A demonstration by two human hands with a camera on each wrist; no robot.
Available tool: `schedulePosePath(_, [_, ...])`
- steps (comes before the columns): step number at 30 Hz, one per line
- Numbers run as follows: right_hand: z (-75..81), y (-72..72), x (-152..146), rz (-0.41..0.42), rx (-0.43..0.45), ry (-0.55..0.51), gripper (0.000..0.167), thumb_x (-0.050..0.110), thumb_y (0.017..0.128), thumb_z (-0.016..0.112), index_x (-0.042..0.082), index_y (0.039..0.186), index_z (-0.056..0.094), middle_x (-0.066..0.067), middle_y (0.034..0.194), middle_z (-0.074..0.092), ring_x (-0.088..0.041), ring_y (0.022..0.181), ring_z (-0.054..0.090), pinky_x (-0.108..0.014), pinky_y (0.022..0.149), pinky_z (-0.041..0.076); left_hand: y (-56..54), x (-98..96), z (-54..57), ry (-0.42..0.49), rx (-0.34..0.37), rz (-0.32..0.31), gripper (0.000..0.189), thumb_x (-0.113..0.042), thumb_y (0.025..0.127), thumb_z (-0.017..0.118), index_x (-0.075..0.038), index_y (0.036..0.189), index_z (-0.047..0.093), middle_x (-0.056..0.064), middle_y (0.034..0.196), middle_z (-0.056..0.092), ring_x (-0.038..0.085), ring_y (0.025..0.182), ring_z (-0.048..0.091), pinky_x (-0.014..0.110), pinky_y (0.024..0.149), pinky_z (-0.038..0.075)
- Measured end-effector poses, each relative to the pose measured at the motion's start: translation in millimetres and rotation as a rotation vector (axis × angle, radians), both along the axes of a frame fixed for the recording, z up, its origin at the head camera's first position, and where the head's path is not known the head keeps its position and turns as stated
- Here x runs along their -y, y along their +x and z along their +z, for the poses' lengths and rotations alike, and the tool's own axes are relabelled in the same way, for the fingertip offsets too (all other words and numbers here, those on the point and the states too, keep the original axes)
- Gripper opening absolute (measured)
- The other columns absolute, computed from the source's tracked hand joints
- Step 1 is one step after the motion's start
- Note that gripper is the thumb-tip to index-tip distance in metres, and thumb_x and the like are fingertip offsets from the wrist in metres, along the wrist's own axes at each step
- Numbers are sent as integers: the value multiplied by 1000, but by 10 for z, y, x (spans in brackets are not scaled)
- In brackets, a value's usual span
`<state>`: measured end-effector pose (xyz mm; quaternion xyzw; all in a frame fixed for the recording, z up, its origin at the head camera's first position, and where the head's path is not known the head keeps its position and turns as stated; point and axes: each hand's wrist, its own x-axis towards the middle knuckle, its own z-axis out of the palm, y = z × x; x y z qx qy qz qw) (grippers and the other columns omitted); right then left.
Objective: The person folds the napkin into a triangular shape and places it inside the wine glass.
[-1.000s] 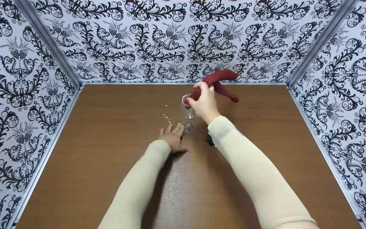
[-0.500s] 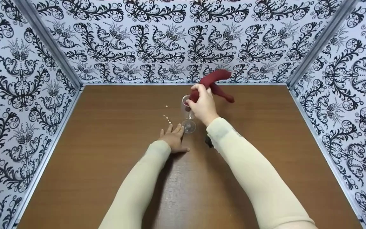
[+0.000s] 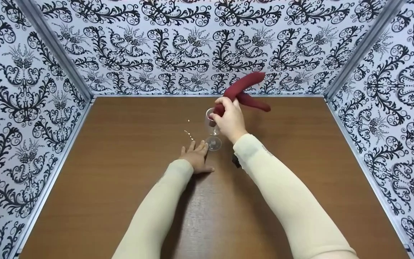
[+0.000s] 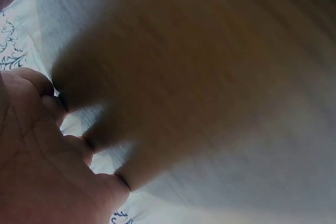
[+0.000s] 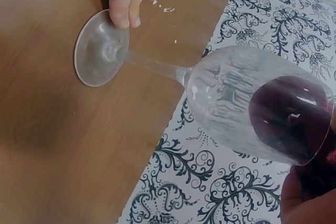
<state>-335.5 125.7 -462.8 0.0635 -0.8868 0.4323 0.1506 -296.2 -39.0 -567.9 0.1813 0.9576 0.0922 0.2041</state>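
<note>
A clear wine glass [image 5: 220, 98] stands upright on the table, its foot [image 3: 214, 144] flat on the wood. My left hand [image 3: 194, 158] lies palm down with straight, spread fingers, and its fingertips [image 5: 122, 17] touch the edge of the foot. My right hand [image 3: 231, 120] grips a dark red cloth [image 3: 244, 84] at the rim. Part of the cloth is bunched inside the bowl, seen clearly in the right wrist view; two loose ends hang out behind the hand. In the left wrist view only the left palm [image 4: 42, 156] and finger bases show, over the tabletop.
The brown wooden table [image 3: 128, 144] is walled at the back and sides by patterned black-and-white panels [image 3: 178, 46] with grey metal posts. Small bright specks [image 3: 192, 136] lie left of the glass. A small dark object [image 3: 236, 161] shows under the right wrist.
The cloth's loose ends swing and change shape, first leftward, then back out and upward. My right hand shifts slightly left and down at the rim. Glass and left hand stay put.
</note>
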Motion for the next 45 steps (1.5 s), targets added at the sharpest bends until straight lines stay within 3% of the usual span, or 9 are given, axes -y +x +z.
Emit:
schedulePosePath(6, [22,11,18,-9,2,-4,37,14,89,82,14,124,69,-17,126,60,-35,117,62,-47,105,50,9,-11,36,-15,-13,-12,106,-67,92,67,-15,170,18,6,178,11,41,165,4,70,128,10])
schedulePosePath(11, [33,16,6,34,-21,-7,39,14,90,79,12,127,69,-20,128,59,-37,117,61,-49,105,49,1,-11,22,4,-4,-8,107,-67,91,68,-14,170,18,6,179,11,42,165,4,71,128,10])
schedulePosePath(17, [22,26,-15,112,-58,-27,37,18,98,64,9,134,67,-22,129,58,-35,116,59,-47,104,49,9,-1,2,7,-6,0,107,-67,91,68,-15,170,19,5,179,11,42,165,4,71,127,10])
schedulePosePath(20, [4,13,-21,103,-80,3,34,13,101,59,8,133,69,-23,127,60,-37,118,60,-47,106,49,15,-1,9,10,-3,-3,107,-67,91,68,-15,170,19,5,178,11,42,165,4,71,127,9])
schedulePosePath(24, [-9,0,-16,72,-89,38,31,8,99,64,10,129,72,-23,126,64,-39,120,63,-49,109,49,17,-3,20,11,-8,-5,106,-66,91,68,-15,170,19,5,178,12,42,165,4,71,127,10])
schedulePosePath(30, [-71,20,22,62,-85,90,28,9,97,70,14,124,77,-19,119,69,-39,111,67,-50,102,52,23,-3,25,8,-13,0,105,-66,91,68,-14,169,21,6,178,12,41,165,5,71,127,11])
schedulePosePath(38, [-107,28,9,59,-116,100,28,16,100,68,14,127,77,-16,124,72,-38,120,59,-48,107,46,23,-2,15,1,-15,-5,106,-67,91,68,-14,170,20,5,178,12,41,165,5,71,127,11])
schedulePosePath(45, [-175,28,11,63,-132,117,29,22,104,63,13,128,77,-13,125,74,-38,116,60,-47,104,46,14,-3,19,-9,3,0,107,-67,91,67,-15,170,18,5,179,10,39,165,3,71,128,10])
